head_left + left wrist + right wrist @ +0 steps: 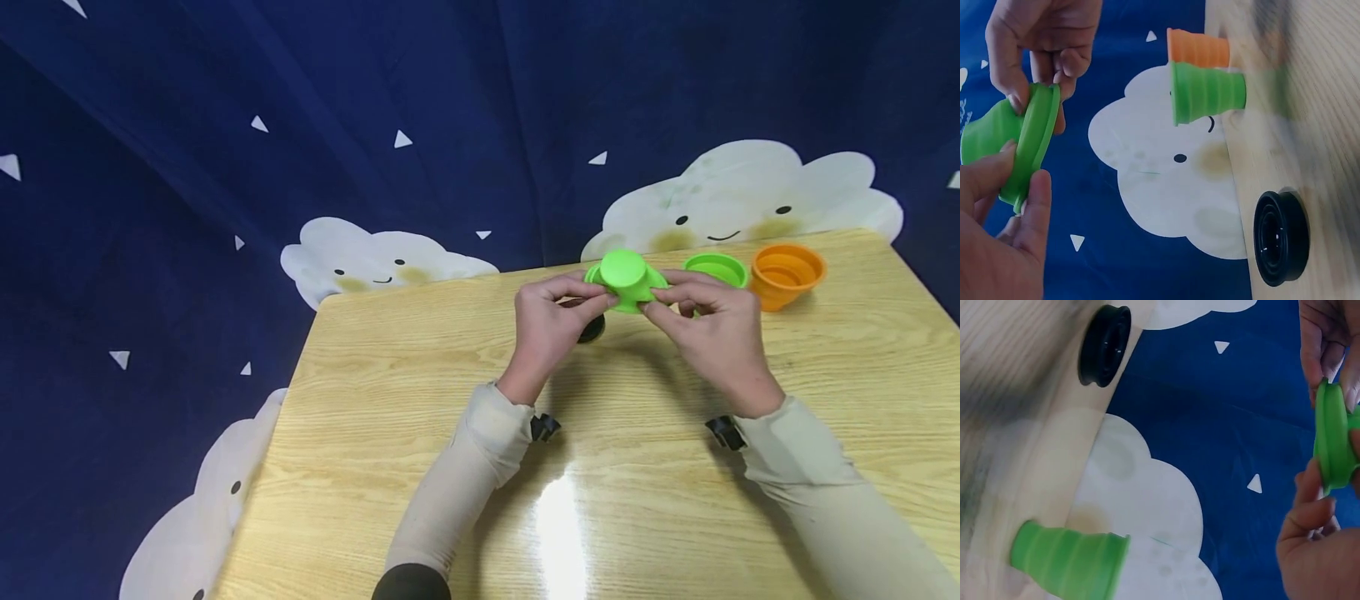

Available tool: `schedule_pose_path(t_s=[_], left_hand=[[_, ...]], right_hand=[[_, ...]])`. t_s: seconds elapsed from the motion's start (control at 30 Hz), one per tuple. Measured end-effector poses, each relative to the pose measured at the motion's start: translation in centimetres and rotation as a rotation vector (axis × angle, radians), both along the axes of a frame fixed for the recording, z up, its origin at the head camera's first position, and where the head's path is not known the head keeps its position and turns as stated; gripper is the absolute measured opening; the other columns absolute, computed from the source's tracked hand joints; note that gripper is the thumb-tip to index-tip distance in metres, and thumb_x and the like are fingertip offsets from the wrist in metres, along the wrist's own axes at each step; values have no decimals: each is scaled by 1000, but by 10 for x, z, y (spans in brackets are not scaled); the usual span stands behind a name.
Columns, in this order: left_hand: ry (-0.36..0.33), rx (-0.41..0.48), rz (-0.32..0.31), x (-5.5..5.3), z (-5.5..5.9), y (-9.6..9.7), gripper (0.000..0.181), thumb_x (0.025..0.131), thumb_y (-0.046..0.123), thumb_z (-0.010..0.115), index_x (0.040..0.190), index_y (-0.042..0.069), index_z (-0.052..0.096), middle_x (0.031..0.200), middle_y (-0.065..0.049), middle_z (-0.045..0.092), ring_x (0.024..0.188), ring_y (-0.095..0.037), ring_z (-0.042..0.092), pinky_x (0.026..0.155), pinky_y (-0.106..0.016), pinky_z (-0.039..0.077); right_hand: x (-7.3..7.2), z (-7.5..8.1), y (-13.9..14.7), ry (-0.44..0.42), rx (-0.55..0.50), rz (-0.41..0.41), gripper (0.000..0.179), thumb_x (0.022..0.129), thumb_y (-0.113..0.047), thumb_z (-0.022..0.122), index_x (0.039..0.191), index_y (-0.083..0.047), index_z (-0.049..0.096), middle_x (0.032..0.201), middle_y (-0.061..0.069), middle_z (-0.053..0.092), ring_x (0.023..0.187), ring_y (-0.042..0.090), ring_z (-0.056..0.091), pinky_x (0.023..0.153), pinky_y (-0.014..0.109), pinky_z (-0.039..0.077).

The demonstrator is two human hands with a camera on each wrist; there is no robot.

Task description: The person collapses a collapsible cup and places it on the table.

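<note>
Behind everything: navy curtain (pixel 420 100), printed with white triangles and smiling clouds. Below: pale wood-grain desk (pixel 375 433), glare patch near the front. Over it: right sleeve (pixel 840 500) and left sleeve (pixel 465 483), both off-white.

Right hand (pixel 708 321) and left hand (pixel 551 325) raised over the far part of the desk, opposite each other. Fingers of each bent in, nearly closed, pinching the rim of one cup between thumb and fingertips.

On the desk near the far edge: orange cup (pixel 783 296) upright, mouth open, stepped inside; beside it, to the left, upright green cup (pixel 1210 94), ribbed, narrowing downward.

In both hands, lifted clear of the desk: held green cup (pixel 624 271). Bright lime, matt, soft-looking. Upside down, smooth round base uppermost, wide rim below. Rim a thick double band with thin flared lip; seemingly flexed in head view. Faint ribs along the body.

Lower, on the desk: black collapsed cup (pixel 1294 240), concentric rings. Smallest: black fittings (pixel 545 427) at the cuffs.

Hidden or doubtful: both hands cropped in the wrist views; upright green cup partly behind right hand from the head, cut at the bottom edge from right wrist; inside of held cup out of sight, degree of folding impossible to tell; black cup mostly behind left hand from the head.
</note>
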State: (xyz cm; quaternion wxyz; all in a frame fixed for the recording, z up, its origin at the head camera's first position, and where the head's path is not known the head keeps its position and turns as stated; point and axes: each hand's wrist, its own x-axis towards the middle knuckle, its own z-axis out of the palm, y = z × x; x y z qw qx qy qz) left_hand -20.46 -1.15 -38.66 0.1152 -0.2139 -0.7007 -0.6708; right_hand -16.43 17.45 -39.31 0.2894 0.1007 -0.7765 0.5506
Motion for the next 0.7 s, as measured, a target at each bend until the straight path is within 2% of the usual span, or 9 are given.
schedule_pose_path(t_s=[0.13, 0.23, 0.33, 0.37, 0.47, 0.6, 0.63, 0.7], left_hand=[[114, -12, -22, 3, -2, 0, 13, 73, -9, 85, 83, -9, 77, 101, -19, 74, 88, -24, 74, 72, -30, 62], [251, -74, -16, 3, -4, 0, 14, 72, -7, 87, 82, -7, 78, 100, -19, 74, 83, -23, 74, 69, -27, 62], [335, -129, 4, 11, 8, 0, 14, 71, -8, 87, 80, -9, 77, 98, -20, 74, 78, -20, 74, 66, -25, 61], [342, -129, 1, 14, 12, 0, 14, 70, -9, 87, 80, -10, 76, 97, -21, 74, 77, -20, 74, 66, -25, 61], [256, -61, -37, 19, 20, -1, 14, 71, -16, 84, 80, -15, 74, 96, -26, 72, 79, -24, 74, 68, -30, 62], [103, 59, -63, 9, 4, 2, 14, 73, -14, 83, 83, -14, 74, 99, -24, 73, 89, -18, 74, 73, -36, 63], [80, 82, -64, 7, 1, 3, 14, 73, -14, 83, 84, -14, 74, 99, -24, 73, 89, -17, 73, 73, -38, 63], [81, 78, -58, 3, -6, 5, 14, 73, -10, 85, 84, -12, 76, 98, -21, 74, 88, -17, 73, 72, -38, 63]], right_hand=[[1, 7, 0, -51, 52, -55, 10, 76, 0, 86, 82, 4, 79, 99, 14, 75, 78, 2, 64, 61, 11, 48], [-1, 9, -1, -81, 85, -92, 11, 74, -4, 89, 80, 0, 80, 92, 12, 76, 75, 0, 63, 62, 12, 48], [-3, 10, -2, -95, 96, -126, 13, 72, -6, 91, 79, -3, 81, 87, 10, 76, 73, -1, 62, 63, 13, 47], [-3, 10, -2, -94, 96, -132, 14, 71, -7, 92, 80, -4, 81, 86, 10, 76, 71, 0, 62, 62, 13, 47], [-4, 9, -2, -82, 70, -115, 14, 72, -5, 91, 81, -5, 82, 89, 10, 76, 74, 0, 63, 64, 12, 49], [-3, 3, -4, -43, 50, -69, 8, 79, -2, 84, 87, -5, 82, 97, 10, 76, 82, 1, 65, 68, 11, 51], [-4, 2, -4, -31, 53, -66, 8, 81, -1, 82, 88, -4, 82, 98, 9, 76, 84, 0, 64, 69, 11, 51], [-4, 0, -5, -15, 61, -83, 5, 84, -2, 80, 89, -3, 82, 99, 8, 76, 84, -2, 64, 69, 10, 51]])
